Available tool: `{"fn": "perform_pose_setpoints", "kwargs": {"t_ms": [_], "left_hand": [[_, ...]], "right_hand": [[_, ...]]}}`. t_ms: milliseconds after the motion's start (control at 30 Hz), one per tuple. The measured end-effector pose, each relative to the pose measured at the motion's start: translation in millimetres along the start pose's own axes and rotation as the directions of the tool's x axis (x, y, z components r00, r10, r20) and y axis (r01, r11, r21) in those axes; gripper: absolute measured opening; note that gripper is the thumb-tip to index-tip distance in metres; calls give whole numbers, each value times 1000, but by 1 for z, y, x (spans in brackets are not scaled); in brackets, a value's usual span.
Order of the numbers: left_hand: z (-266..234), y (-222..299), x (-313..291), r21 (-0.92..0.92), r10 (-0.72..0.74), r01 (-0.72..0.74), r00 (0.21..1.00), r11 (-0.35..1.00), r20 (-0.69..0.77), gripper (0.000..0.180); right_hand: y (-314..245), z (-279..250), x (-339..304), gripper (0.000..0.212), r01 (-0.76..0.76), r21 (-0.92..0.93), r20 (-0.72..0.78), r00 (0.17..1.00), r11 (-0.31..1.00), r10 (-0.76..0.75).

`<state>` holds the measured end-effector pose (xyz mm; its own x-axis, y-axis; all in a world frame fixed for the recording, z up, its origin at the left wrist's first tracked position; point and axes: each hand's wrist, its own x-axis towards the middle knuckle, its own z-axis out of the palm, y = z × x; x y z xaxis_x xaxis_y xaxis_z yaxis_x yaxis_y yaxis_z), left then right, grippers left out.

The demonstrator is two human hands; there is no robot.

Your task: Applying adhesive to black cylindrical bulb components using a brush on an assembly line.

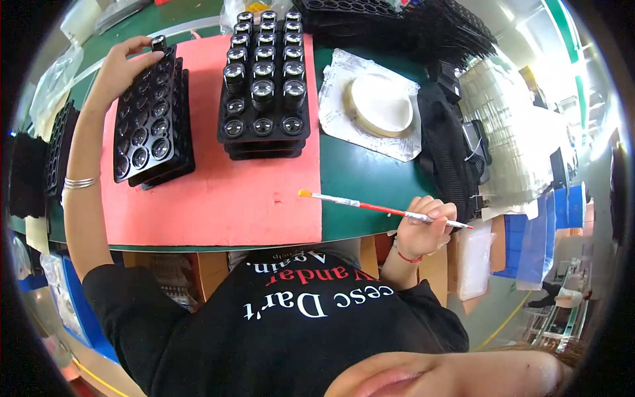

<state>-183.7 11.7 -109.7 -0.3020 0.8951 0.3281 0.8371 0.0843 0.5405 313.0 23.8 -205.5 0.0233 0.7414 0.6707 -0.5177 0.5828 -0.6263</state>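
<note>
At the far end of the left black tray (126,149), my left hand (129,63) closes its fingertips on a small black lens barrel (159,44) with a glassy top. Round lens pieces sit in that tray's holes, and the tray rests on more trays. My right hand (426,225) grips a slim paintbrush (380,208) with a red and white handle, its yellowish bristles pointing left over the pink mat's edge. Beside the left tray stands another black tray stack (264,142); tall lens barrels rise from most of its holes, while low pieces sit in the near ones.
A pink mat (218,212) covers part of the green table (344,221). To the right, a round white dish (380,104) sits on paper. Black trays (350,10) stand at the back, and stacked clear trays (496,126) farther right. A black mesh bag (446,142) lies between.
</note>
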Motion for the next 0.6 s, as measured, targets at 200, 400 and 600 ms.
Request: {"fn": "perform_pose_setpoints", "kwargs": {"t_ms": [200, 400, 600], "left_hand": [[2, -7, -2, -8, -70, 69, 997, 998, -14, 40], [-2, -5, 2, 141, -19, 24, 999, 990, -36, 44], [-2, -7, 2, 248, -2, 9, 1000, 969, -29, 44]], "right_hand": [[0, 2, 1, 26, 1, -11, 19, 1000, 1000, -1], [-2, 4, -2, 27, -24, -58, 47, 999, 998, 27], [-1, 4, -2, 26, -15, -72, 60, 998, 997, 19]]}}
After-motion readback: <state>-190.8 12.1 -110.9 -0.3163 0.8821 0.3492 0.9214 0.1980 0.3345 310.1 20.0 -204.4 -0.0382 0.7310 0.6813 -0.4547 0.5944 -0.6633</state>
